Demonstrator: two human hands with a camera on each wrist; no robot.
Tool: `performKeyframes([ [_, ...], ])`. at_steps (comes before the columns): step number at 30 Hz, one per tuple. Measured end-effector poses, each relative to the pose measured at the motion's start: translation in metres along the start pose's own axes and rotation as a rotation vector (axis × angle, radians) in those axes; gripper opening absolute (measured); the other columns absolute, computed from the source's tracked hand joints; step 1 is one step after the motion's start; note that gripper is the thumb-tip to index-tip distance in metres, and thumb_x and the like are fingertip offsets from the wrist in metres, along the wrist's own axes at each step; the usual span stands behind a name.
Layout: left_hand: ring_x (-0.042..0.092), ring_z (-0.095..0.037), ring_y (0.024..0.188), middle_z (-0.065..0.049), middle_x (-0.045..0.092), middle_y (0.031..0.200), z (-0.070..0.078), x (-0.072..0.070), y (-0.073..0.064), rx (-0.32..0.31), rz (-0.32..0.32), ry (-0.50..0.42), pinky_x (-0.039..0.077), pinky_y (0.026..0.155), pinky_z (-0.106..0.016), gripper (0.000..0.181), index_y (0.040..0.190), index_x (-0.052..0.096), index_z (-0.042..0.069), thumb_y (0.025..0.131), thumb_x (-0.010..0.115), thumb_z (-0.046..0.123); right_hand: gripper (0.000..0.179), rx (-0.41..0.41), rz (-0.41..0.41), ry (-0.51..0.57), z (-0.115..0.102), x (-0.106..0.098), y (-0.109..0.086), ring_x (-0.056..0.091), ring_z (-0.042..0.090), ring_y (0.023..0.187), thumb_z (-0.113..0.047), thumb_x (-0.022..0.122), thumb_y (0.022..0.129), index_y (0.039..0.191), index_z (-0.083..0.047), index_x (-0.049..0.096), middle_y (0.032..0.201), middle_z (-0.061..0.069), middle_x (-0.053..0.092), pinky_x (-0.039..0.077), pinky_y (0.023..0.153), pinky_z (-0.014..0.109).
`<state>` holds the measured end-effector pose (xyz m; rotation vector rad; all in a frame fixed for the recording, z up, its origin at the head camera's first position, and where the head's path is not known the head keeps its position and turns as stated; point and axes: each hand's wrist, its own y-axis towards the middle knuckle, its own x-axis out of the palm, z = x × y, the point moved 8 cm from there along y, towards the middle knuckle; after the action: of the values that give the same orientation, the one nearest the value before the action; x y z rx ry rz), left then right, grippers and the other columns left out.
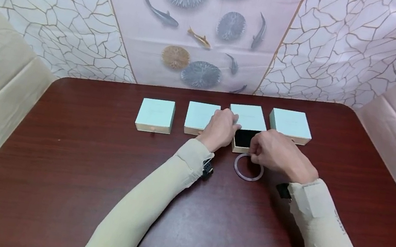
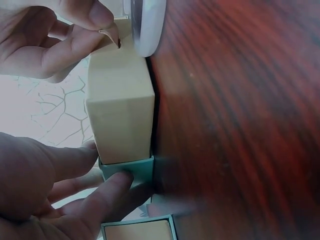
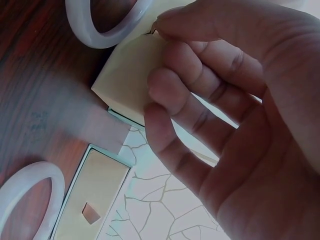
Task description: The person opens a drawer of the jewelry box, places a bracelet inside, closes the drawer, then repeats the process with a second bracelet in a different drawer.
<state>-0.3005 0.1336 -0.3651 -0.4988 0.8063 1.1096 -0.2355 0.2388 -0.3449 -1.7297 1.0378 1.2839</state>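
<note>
My left hand (image 1: pixel 219 129) grips the mint sleeve (image 1: pixel 248 117) of a drawer-style gift box, fingers and thumb on either side of it in the left wrist view. From this sleeve the cream drawer (image 2: pixel 122 90) is pulled partway out, showing a black inside. My right hand (image 1: pixel 279 153) pinches the small ribbon tab (image 2: pixel 111 36) on the drawer's front. A pale lilac bangle (image 1: pixel 245 178) lies flat on the table just before the drawer. In the right wrist view a second pale bangle (image 3: pixel 56 177) lies by the neighbouring box (image 3: pixel 102 175).
Three closed mint boxes share the row: one at far left (image 1: pixel 155 111), one beside my left hand (image 1: pixel 201 114), and one at right (image 1: pixel 292 123). They stand on a dark reddish wooden table (image 1: pixel 58 170), with a patterned cloth backdrop (image 1: pixel 213 26) behind.
</note>
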Motion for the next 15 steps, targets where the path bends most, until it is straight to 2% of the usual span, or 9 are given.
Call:
performKeyframes([
  [7, 0.051, -0.018, 0.056, -0.001, 0.037, 0.057, -0.0005, -0.0003, 0.0004, -0.009, 0.01, 0.016, 0.036, 0.053, -0.021, 0.05, 0.06, 0.039, 0.014, 0.103, 0.063, 0.025, 0.016, -0.008, -0.006, 0.0, 0.0001, 0.0001, 0.0, 0.055, 0.01, 0.065, -0.004, 0.071, 0.079, 0.071, -0.018, 0.07, 0.063, -0.007, 0.06, 0.045, 0.059, 0.028],
  [15, 0.047, -0.017, 0.053, 0.0, 0.033, 0.055, -0.0008, -0.0013, 0.001, -0.01, 0.007, 0.01, 0.036, 0.053, -0.021, 0.053, 0.059, 0.035, 0.015, 0.103, 0.063, 0.024, 0.016, -0.011, -0.006, -0.003, -0.0007, -0.0005, 0.0005, 0.055, 0.009, 0.065, -0.004, 0.07, 0.078, 0.072, -0.018, 0.071, 0.064, -0.008, 0.06, 0.045, 0.058, 0.028],
])
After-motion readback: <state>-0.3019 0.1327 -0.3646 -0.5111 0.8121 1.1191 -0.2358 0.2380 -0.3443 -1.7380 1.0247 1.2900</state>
